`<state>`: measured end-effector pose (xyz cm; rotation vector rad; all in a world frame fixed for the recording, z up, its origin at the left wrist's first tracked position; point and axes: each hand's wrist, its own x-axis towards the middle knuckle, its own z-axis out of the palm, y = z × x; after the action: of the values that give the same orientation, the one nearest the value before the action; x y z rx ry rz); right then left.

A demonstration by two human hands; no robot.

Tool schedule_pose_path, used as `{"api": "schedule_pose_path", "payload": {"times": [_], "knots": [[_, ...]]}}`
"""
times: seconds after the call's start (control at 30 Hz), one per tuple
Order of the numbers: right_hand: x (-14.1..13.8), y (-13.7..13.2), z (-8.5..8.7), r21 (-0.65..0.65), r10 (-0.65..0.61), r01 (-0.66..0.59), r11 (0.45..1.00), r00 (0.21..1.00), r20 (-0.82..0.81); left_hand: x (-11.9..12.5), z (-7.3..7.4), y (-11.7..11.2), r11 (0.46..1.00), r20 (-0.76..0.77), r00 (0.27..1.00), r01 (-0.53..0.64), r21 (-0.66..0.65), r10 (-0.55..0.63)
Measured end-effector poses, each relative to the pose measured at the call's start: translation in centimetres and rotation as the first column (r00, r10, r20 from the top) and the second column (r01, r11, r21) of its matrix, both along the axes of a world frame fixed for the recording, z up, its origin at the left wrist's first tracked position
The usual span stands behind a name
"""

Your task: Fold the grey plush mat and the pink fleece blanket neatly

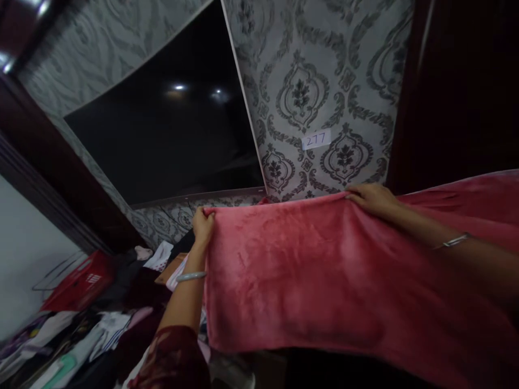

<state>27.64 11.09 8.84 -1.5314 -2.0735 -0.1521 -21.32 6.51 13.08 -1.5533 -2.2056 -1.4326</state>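
Observation:
A large pinkish-red plush blanket [284,275] hangs spread out in front of me, its upper edge held up by both hands. My left hand [203,227] is closed on the blanket's upper left corner, thumb over the cloth. Farther along the same edge, my right hand [371,199] pinches the fabric, and soft folds run down from that grip. Beyond my right arm the blanket extends out of the view on the right. Its lower part on the right blurs into shadow.
Piles of mixed clothes [101,335] lie at the lower left beside a red basket [83,281]. A large dark television [174,119] is on the patterned wall [304,65], near a paper label [316,139] reading 277. A dark door or panel [466,92] is at right.

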Motion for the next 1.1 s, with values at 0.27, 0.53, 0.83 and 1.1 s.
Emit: {"api": "schedule_pose_path", "payload": {"times": [0.27, 0.53, 0.83, 1.1], "knots": [[-0.6, 6.6, -6.0, -0.074, 0.005, -0.004, 0.997, 1.000, 0.009, -0.2, -5.9, 7.5, 0.971, 0.001, 0.998, -0.063, -0.232, 0.065], [-1.1, 13.7, -5.0, -0.185, -0.081, 0.090, 0.979, 0.995, 0.058, 0.3, -6.9, 15.5, 0.968, -0.132, 0.991, -0.051, -0.245, 0.019], [1.4, 19.9, -18.0, -0.301, -0.026, 0.029, 0.953, 1.000, 0.015, 1.2, -16.3, 20.9, 0.891, -0.126, 0.989, 0.007, -0.455, -0.072], [1.9, 20.6, -18.9, -0.164, 0.028, -0.032, 0.986, 0.999, -0.027, 0.7, -16.6, 22.2, 0.841, -0.054, 0.997, 0.015, -0.541, -0.052]]}}
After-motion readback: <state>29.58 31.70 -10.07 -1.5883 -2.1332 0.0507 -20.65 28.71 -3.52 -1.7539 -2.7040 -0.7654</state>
